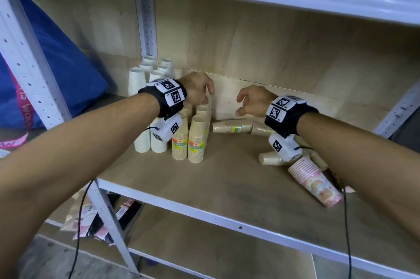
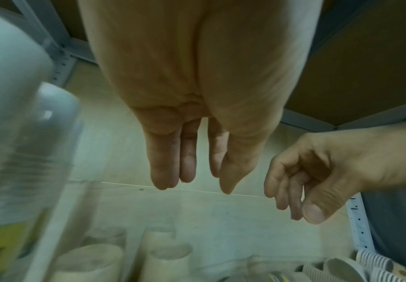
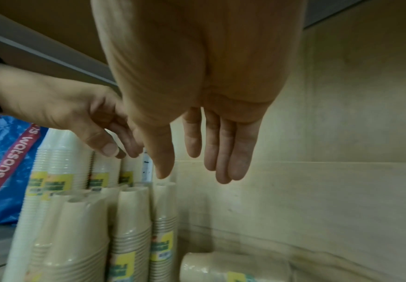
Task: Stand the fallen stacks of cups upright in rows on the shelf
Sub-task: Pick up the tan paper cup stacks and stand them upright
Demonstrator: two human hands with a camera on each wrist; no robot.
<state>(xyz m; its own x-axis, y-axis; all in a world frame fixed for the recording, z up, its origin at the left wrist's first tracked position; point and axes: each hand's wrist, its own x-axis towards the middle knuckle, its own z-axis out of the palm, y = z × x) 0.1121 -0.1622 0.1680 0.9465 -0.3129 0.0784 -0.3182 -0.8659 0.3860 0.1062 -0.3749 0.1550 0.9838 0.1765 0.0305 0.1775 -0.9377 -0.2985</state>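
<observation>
Upright white cup stacks [image 1: 136,83] stand at the shelf's back left, with rows of upright tan cup stacks [image 1: 196,140] beside them. A fallen tan stack [image 1: 231,127] lies on its side near the back wall, also seen low in the right wrist view [image 3: 221,267]. Another fallen tan stack [image 1: 261,128], a cream stack [image 1: 270,158] and a pink patterned stack [image 1: 316,181] lie under my right forearm. My left hand [image 1: 208,96] hovers over the tan rows [image 3: 129,229], fingers relaxed and empty. My right hand [image 1: 242,103] hangs above the fallen stack, loosely curled, holding nothing.
The wooden shelf board [image 1: 204,183] has a white front edge, and the shelf above is close overhead. A blue bag [image 1: 56,69] sits left of the metal post [image 1: 147,21]. Packets [image 1: 86,217] lie on the lower shelf.
</observation>
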